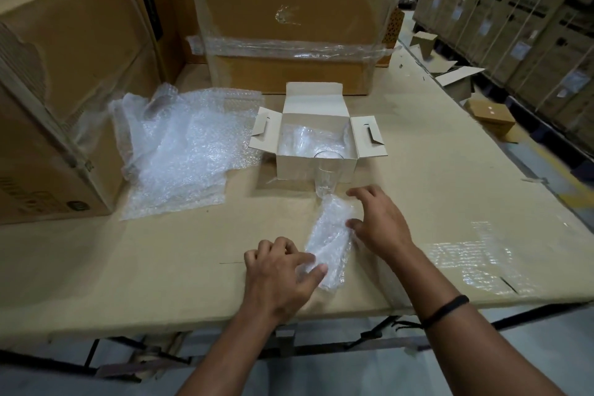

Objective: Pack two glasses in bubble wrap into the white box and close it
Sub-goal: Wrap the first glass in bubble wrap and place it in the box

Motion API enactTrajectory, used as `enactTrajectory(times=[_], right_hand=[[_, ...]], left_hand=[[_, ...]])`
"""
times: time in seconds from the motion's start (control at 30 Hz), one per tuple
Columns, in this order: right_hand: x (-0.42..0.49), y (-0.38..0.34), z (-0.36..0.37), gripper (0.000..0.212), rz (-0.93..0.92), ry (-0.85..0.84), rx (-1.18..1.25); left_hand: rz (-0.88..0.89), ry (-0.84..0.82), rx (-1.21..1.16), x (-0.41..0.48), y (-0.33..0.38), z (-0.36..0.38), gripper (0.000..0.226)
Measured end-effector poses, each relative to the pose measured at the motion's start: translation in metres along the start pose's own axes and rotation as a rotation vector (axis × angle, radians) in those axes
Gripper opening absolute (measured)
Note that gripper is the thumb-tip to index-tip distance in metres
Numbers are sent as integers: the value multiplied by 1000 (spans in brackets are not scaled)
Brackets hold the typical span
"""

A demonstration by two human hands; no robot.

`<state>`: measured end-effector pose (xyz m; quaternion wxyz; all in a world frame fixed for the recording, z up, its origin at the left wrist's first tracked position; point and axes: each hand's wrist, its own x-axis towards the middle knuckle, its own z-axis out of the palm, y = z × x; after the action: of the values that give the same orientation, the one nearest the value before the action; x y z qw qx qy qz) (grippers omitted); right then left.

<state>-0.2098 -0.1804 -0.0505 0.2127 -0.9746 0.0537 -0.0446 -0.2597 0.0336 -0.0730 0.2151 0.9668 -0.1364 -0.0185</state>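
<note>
- The left hand [283, 273] pinches the near end of a bubble-wrap bundle [331, 235] between thumb and forefinger, its other fingers curled.
- The right hand [379, 222] is spread, thumb tip touching the bundle's right side, fingers lifted above the far end.
- The bundle lies slantwise on the worktop [160, 251], near its front edge; what is inside cannot be told.
- A bare glass [326, 173] stands upright just beyond the bundle, against the front wall of the white box [295, 167].
- The box is open, back lid raised, side flaps spread outward; bubble wrap lies inside.
- A loose bubble-wrap pile [180, 151] lies just left of the box.
- A taped carton [295, 35] stands close behind the box.
- Bare worktop shows left of the hands; a flat bubble-wrap sheet [472, 260] lies at the right front edge.
</note>
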Motion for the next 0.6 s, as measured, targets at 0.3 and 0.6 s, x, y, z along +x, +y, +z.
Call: enactTrajectory(times=[0.3,0.6], right_hand=[[-5,-38,0,60,-533,-379,-426],[-24,-35,1,43,-397,-331,-294]], left_hand=[[11,188,-162,8,-7,-3,13],[79,318,-259,39,-21,0,29]])
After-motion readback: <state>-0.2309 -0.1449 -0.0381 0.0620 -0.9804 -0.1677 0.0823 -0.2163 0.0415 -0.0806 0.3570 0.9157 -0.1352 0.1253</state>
